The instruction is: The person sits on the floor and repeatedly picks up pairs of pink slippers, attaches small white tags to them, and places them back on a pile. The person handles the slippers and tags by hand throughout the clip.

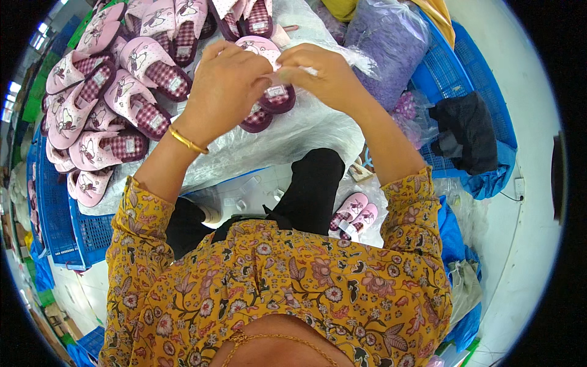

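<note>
My left hand (229,85) and my right hand (324,76) meet over a pair of pink slippers (278,98) with dark red checked insoles. Both hands are closed, fingertips pinched close together. Between them shows a small whitish piece (310,71), partly hidden by the fingers; its kind is not clear. The slippers lie under the hands on a sheet of clear plastic (293,144), partly covered by my left hand. To the left is a heap of similar pink slippers (143,107), each with a printed figure on the upper and a white label inside.
Blue plastic crates (58,208) stand at the left and far right. A plastic bag of purple goods (391,46) and a black cloth (468,131) are on the right. Another pink slipper pair (354,215) lies lower down, beside my leg.
</note>
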Demonstrator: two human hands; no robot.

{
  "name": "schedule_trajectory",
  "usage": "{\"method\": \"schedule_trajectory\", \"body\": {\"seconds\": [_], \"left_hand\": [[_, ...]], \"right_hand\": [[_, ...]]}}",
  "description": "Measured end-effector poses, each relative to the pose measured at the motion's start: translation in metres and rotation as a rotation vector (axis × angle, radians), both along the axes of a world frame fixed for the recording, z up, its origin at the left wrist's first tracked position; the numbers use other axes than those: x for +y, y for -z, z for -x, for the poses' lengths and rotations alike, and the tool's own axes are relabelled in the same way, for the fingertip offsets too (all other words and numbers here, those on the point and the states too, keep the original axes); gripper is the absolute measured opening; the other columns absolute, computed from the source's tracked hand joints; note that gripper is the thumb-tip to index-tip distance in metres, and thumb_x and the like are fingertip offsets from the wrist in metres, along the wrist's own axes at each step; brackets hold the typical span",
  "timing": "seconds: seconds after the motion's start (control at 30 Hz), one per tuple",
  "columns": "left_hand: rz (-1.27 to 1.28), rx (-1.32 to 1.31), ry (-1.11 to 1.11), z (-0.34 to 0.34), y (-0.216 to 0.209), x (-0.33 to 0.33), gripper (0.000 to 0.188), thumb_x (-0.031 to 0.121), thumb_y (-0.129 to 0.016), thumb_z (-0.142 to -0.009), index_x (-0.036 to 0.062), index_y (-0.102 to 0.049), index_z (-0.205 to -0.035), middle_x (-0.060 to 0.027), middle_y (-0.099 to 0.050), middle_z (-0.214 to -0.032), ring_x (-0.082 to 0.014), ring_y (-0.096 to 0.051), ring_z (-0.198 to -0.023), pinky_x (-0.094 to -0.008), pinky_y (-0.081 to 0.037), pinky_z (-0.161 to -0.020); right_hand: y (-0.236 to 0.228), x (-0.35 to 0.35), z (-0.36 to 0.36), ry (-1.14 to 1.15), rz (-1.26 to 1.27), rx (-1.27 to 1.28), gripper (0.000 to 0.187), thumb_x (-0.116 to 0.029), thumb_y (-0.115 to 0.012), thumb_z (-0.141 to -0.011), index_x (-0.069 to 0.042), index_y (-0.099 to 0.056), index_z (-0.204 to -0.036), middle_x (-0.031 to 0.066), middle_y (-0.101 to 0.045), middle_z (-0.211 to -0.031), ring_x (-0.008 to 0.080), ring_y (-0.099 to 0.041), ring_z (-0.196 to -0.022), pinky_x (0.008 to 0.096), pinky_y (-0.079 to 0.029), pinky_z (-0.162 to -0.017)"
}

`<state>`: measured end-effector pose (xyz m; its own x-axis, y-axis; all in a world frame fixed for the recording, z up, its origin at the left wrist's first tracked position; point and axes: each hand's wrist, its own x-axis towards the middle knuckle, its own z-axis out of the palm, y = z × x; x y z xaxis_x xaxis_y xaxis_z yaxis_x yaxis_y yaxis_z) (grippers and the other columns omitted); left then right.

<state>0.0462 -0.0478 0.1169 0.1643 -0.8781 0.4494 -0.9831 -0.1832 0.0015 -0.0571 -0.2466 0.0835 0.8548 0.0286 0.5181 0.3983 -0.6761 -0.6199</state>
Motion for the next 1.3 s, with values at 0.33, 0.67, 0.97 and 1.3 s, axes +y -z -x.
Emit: {"method": "schedule_trajectory", "body": {"seconds": [0.33,0.67,0.97,1.3], "left_hand": [[0.242,0.964,-0.195,-0.031,0.053,-0.073,0.027,0.028,-0.066,-0.091,0.0005,-0.063,-0.088,-0.0004,-0.061,-0.076,-0.0064,-0.052,-0.067,-0.0244,-0.042,-0.06],[0.267,1.591,0.018,-0.02,0.082,-0.14,0.025,0.019,-0.053,-0.098,-0.0047,-0.055,-0.107,-0.0173,-0.068,-0.094,-0.0221,-0.069,-0.083,-0.0302,-0.055,-0.074],[0.283,1.682,-0.021,-0.026,0.091,-0.141,0.027,0.02,-0.051,-0.099,-0.0047,-0.055,-0.109,-0.0163,-0.069,-0.099,-0.0226,-0.069,-0.087,-0.0317,-0.056,-0.079],[-0.073,1.852,0.075,-0.026,0.122,-0.162,0.025,0.018,-0.054,-0.098,-0.0045,-0.055,-0.11,-0.0161,-0.067,-0.101,-0.0236,-0.068,-0.088,-0.0346,-0.057,-0.082]], "right_hand": [[0.105,-0.013,0.031,0.501,0.252,-0.15,0.016,-0.015,-0.074,-0.075,-0.013,-0.068,-0.09,0.0027,-0.062,-0.089,0.0245,-0.061,-0.087,0.0387,-0.048,-0.076],[0.118,-0.014,0.029,0.548,0.267,-0.324,0.013,-0.015,-0.073,-0.076,-0.013,-0.067,-0.087,-0.0001,-0.064,-0.09,0.0212,-0.062,-0.082,0.0371,-0.047,-0.069],[0.13,-0.016,0.02,0.571,0.251,-0.395,0.013,-0.012,-0.074,-0.073,-0.013,-0.068,-0.085,-0.0018,-0.064,-0.087,0.019,-0.063,-0.08,0.0346,-0.046,-0.066],[0.125,0.018,0.031,0.431,0.187,-0.465,0.016,-0.008,-0.069,-0.071,-0.012,-0.067,-0.086,0.0002,-0.065,-0.092,0.02,-0.062,-0.078,0.0348,-0.048,-0.067]]}}
